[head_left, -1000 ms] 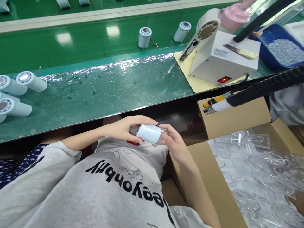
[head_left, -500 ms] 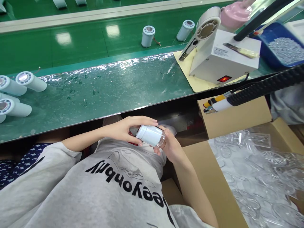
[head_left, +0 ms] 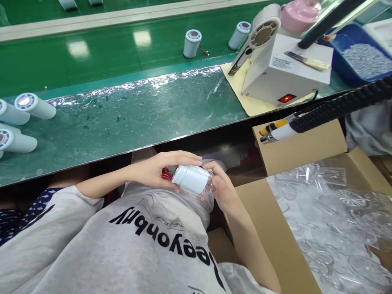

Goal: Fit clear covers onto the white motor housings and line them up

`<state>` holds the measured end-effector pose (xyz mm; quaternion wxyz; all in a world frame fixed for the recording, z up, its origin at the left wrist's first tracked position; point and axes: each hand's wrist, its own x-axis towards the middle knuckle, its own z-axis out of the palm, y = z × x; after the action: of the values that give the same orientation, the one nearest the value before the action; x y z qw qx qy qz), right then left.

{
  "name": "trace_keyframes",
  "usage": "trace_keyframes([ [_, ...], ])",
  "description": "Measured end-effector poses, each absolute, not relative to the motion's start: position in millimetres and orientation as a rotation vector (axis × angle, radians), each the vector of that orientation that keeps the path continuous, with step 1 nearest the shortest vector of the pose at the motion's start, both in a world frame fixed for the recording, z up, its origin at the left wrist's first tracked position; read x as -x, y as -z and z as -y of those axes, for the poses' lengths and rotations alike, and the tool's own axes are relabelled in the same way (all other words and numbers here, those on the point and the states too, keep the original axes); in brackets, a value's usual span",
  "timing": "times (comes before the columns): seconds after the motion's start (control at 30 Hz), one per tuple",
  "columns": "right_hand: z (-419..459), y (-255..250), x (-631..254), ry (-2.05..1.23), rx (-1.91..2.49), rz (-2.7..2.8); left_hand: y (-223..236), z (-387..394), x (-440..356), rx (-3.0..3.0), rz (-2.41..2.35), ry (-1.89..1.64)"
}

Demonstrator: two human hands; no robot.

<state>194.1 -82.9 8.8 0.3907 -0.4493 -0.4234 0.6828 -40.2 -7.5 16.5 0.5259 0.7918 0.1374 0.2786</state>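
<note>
A light-blue cylindrical housing [head_left: 193, 179] lies tilted between my two hands, above my lap. My left hand [head_left: 159, 169] is wrapped round its left end, fingers along the top and thumb below. Something red, perhaps wires, shows in the gap of that hand. At the right end a clear plastic cover [head_left: 209, 184] surrounds the housing, and my right hand [head_left: 225, 188] grips it there. How far the cover reaches along the underside is hard to make out.
Similar housings [head_left: 35, 106] lie at the bench's left, with others [head_left: 192, 43] standing on the green belt [head_left: 104, 53]. A white box with a red-lit switch [head_left: 284, 73] and a small fan stand right. An open carton [head_left: 263, 212] holds clear plastic parts; a hose-mounted tool [head_left: 283, 131] hangs above it.
The housing has shifted slightly left and turned a little in my hands. My right thumb now presses against the cover's end. The whole view has moved slightly.
</note>
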Motion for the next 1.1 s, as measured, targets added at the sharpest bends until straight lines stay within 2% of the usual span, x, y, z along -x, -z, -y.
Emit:
trace_keyframes([
  [0.17, 83, -13, -194, -1.756, 1.152, 1.074, -17, 9, 41, -1.897, -0.310, -0.680],
  [0.53, 76, -12, -186, -2.176, 1.113, 0.778, -12, 10, 39, -1.931, -0.329, -0.698],
  [0.67, 77, -5, -187, -2.217, 1.107, 0.843, -16, 13, 39, -1.893, -0.435, -0.669],
  [0.73, 79, 1, -190, -2.030, 1.106, 1.008, -19, 15, 39, -1.817, -0.534, -0.626],
  [0.9, 85, 11, -199, -1.027, 0.991, 1.656, -21, 19, 39, -1.464, -0.623, -0.519],
  [0.97, 84, 11, -201, -0.730, 0.893, 1.869, -21, 19, 39, -1.401, -0.614, -0.472],
  [1.03, 83, 10, -202, -0.653, 0.864, 1.907, -21, 18, 39, -1.410, -0.607, -0.436],
  [1.1, 83, 9, -202, -0.834, 0.914, 1.788, -22, 16, 39, -1.482, -0.582, -0.443],
])
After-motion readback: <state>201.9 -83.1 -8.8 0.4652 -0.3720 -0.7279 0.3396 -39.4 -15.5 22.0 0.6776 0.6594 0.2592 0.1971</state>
